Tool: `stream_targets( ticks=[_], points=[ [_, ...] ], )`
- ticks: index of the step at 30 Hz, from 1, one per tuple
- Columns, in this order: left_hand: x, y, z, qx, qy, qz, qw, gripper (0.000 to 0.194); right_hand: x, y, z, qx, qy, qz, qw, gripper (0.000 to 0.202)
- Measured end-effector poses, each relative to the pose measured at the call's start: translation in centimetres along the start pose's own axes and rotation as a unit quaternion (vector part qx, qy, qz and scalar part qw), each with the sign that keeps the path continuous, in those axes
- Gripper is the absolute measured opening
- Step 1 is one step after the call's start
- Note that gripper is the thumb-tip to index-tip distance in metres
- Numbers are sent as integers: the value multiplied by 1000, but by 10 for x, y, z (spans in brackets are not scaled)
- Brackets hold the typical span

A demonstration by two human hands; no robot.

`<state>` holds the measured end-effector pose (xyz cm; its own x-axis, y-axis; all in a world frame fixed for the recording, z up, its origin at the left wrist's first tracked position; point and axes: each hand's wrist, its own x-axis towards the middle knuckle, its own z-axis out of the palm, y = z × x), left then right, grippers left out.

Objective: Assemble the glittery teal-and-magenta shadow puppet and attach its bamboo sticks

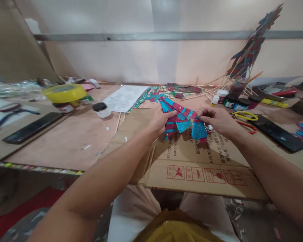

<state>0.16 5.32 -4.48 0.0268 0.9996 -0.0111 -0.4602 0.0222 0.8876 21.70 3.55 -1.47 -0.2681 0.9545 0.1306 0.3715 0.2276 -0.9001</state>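
Above the cardboard sheet (192, 158), I hold a jointed paper puppet figure (184, 122), painted in blue and magenta stripes. My left hand (163, 119) grips its left side, thumb lying across the front. At its right end, the fingertips of my right hand (215, 119) pinch the part near a blue flared piece (199, 130). Small round fasteners show at some joints. What lies exactly between the right fingertips is too small to make out. Below the right hand a small shiny item is partly hidden.
Scissors (244, 117) and a black phone (280, 134) lie at right, with paint jars (229, 101) behind. Painted figures on sticks (252, 50) stand at the back right. To the left are a drawing sheet (125, 97), a lidded jar (102, 110) and yellow tape (64, 93).
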Motion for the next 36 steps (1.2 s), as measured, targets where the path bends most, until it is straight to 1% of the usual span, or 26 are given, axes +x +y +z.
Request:
stream_targets(
  ticks=[4, 9, 12, 16, 18, 20, 22, 24, 27, 31, 36],
  points=[
    [-1, 1, -4, 1, 13, 6, 1000, 35, -2, -2, 3, -29, 4, 9, 1000, 23],
    [-2, 2, -4, 23, 26, 24, 999, 25, -7, -4, 8, -37, 0, 19, 999, 21],
    [-4, 5, -1, 25, 25, 44, 998, 23, -9, -4, 13, -17, -29, 19, 999, 21],
    [-7, 9, 4, 12, 26, 56, 998, 22, -11, -3, 21, -19, -68, -10, 997, 18],
    [-7, 10, 5, 9, 17, 63, 998, 22, -12, -4, 23, -24, -68, -22, 997, 18],
    [-7, 11, 5, 3, -9, 66, 998, 21, -13, -5, 25, -29, -65, -28, 997, 17],
    [-7, 11, 4, 0, -43, 61, 997, 24, -13, -6, 26, -38, -66, -29, 997, 16],
    [-6, 11, 3, -2, -61, 54, 997, 30, -14, -6, 26, -47, -70, -28, 996, 16],
    [-6, 12, 4, -14, -53, 42, 998, 37, -14, -7, 26, -56, -73, -29, 995, 17],
    [-8, 14, 7, -34, -35, 19, 999, 44, -13, -6, 25, -69, -60, -37, 995, 18],
    [-8, 19, 7, -22, -68, 19, 997, 49, -12, -2, 24, -60, -55, -54, 995, 19]
  ],
)
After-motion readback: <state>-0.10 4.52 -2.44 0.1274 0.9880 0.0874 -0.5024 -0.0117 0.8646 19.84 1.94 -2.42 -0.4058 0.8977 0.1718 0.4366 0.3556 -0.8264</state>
